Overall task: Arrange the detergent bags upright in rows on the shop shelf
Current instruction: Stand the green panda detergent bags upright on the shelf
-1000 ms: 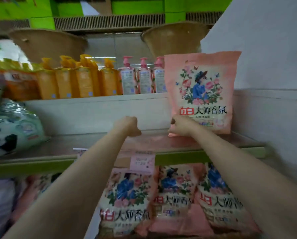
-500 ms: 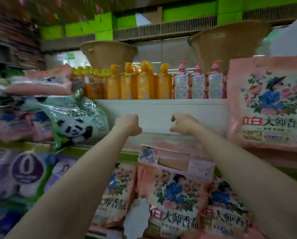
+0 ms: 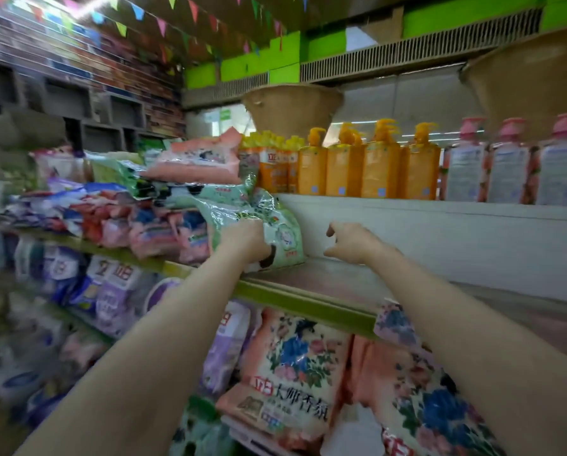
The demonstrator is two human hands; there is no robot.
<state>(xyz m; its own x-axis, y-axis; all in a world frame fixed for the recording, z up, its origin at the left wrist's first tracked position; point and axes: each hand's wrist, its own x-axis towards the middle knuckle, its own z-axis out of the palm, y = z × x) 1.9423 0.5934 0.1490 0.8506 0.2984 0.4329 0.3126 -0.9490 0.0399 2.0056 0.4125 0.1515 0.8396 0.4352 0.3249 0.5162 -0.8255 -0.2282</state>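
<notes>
Now the left hand [image 3: 247,240] has its grip on the shiny green plastic detergent bag with a panda [image 3: 269,232], at the end of a messy heap of soft bags [image 3: 163,205]. Pulling it could make the bags on top slide off the green shelf edge [image 3: 301,302]. The right hand [image 3: 354,241] hangs loosely spread, holding nothing. Right of the grip, the grey shelf top [image 3: 357,281] has open room to stand the bag.
</notes>
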